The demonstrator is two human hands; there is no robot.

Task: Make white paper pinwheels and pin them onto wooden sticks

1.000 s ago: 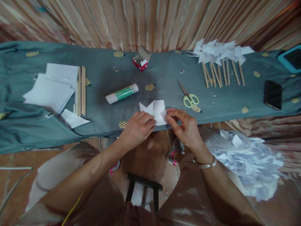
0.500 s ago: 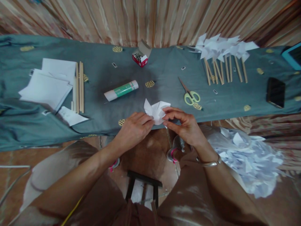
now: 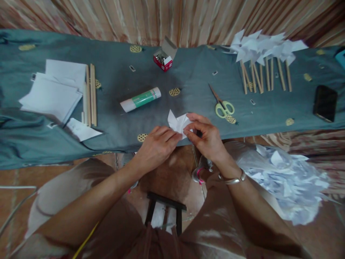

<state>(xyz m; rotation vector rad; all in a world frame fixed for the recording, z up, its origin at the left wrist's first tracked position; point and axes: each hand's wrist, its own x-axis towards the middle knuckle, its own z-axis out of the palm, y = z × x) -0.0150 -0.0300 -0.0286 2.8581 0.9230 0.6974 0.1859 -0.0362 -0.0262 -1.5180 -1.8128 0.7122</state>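
A small white folded paper piece [image 3: 177, 123] sits at the near edge of a grey-green cloth-covered table [image 3: 194, 86]. My left hand [image 3: 157, 145] pinches its left lower side with curled fingers. My right hand [image 3: 206, 138] pinches its right side, thumb and forefinger pressed together on a flap. A glue stick [image 3: 140, 99] lies just beyond the paper to the left. Yellow-handled scissors [image 3: 222, 105] lie to the right of it.
A stack of white sheets [image 3: 52, 93] and wooden sticks [image 3: 90, 95] lie at left. A red box of staples [image 3: 164, 59] stands at the back. Finished paper pinwheels on sticks [image 3: 265, 54] lie far right, beside a black phone [image 3: 325, 103]. A bag of paper scraps [image 3: 285, 180] sits by my right knee.
The flat paper has been folded up into a smaller, more bunched shape. Both hands have closed in on it, and the view has shifted a little.
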